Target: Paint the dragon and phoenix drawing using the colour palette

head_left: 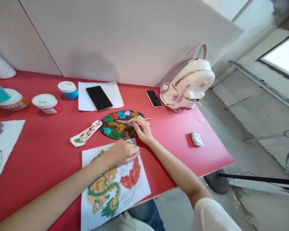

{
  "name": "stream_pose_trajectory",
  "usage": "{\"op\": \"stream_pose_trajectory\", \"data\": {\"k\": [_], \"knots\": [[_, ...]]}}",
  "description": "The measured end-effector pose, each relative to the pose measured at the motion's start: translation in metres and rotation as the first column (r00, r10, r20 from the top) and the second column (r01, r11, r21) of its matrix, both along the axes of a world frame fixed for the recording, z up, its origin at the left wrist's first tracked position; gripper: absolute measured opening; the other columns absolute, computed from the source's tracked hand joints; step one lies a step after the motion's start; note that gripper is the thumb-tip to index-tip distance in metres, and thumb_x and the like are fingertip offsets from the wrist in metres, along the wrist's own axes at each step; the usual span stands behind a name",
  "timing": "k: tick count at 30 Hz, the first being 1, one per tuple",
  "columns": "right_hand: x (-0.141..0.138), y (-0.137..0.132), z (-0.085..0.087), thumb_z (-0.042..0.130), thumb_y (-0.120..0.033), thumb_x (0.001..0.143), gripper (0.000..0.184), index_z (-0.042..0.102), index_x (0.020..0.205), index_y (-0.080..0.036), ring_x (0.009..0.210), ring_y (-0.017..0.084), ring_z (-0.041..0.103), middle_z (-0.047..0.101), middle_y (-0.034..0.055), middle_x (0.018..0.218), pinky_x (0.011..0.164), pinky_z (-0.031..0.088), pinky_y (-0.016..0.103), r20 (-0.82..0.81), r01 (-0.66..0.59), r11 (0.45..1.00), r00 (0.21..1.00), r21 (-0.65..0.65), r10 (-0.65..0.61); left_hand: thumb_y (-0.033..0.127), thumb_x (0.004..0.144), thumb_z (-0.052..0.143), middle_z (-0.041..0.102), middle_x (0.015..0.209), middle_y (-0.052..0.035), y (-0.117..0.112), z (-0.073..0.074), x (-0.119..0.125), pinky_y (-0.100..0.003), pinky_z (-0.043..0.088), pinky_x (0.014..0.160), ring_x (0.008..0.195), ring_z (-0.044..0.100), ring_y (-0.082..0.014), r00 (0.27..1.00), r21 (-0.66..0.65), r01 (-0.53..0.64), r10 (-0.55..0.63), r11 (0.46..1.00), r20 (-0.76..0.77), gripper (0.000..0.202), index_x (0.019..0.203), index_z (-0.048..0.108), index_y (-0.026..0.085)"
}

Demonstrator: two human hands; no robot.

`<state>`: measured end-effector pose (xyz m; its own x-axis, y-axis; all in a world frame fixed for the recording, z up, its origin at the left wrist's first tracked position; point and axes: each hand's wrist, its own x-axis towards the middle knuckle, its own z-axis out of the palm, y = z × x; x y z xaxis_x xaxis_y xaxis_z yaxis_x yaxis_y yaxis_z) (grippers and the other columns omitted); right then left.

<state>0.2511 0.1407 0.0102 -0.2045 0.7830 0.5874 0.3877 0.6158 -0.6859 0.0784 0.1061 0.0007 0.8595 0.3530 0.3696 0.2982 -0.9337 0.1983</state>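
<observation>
My right hand (142, 131) pinches a thin paintbrush (146, 125), its tip over the oval paint palette (103, 131), whose wells hold several colours. On the upper part of the drawing sheet (86, 157) lies my left hand (125, 152), fingers curled closed; whatever may be inside them is hidden. The sheet carries a partly coloured dragon (115, 189) in ochre and green, with a red painted area and bare line work beside it. A yellow stick-like end (148, 119) pokes out past the palette's right edge. Left of the palette lies a paint-stained folded tissue (85, 134).
Behind the palette are a black phone (99, 98) on white paper (83, 104), a smaller phone (154, 98) and a pink backpack (189, 85). Paint jars (47, 103) and another drawing (7, 138) are at left. A small packet (197, 139) lies near the red table's right edge.
</observation>
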Motion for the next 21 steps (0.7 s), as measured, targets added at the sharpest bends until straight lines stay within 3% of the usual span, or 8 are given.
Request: {"op": "stream_pose_trajectory", "data": {"k": [7,21], "knots": [[0.0001,0.0016,-0.0017,0.038,-0.039,0.11,0.037,0.071,0.103,-0.023,0.096,0.024,0.069,0.074,0.0087,0.099,0.091,0.055,0.041,0.042,-0.045,0.999,0.998,0.013,0.044,0.026,0.101,0.048,0.067,0.065,0.0026,0.0026,0.001,-0.0024,-0.03,0.025,0.057,0.057,0.055,-0.0106,1.0,-0.159,0.0,-0.004,0.987,-0.023,0.03,0.074,0.057,0.02],[-0.0004,0.0032,-0.0057,0.042,-0.03,0.109,0.029,0.07,0.104,-0.023,0.101,0.023,0.067,0.073,0.008,0.103,0.094,0.054,0.04,0.033,-0.034,0.999,0.999,0.014,0.034,0.028,0.103,0.045,0.066,0.065,0.0026,0.0024,0.0032,-0.0018,-0.031,0.026,0.057,0.058,0.056,-0.0113,0.999,-0.172,-0.014,0.008,0.985,-0.039,0.032,0.074,0.057,0.021]]}}
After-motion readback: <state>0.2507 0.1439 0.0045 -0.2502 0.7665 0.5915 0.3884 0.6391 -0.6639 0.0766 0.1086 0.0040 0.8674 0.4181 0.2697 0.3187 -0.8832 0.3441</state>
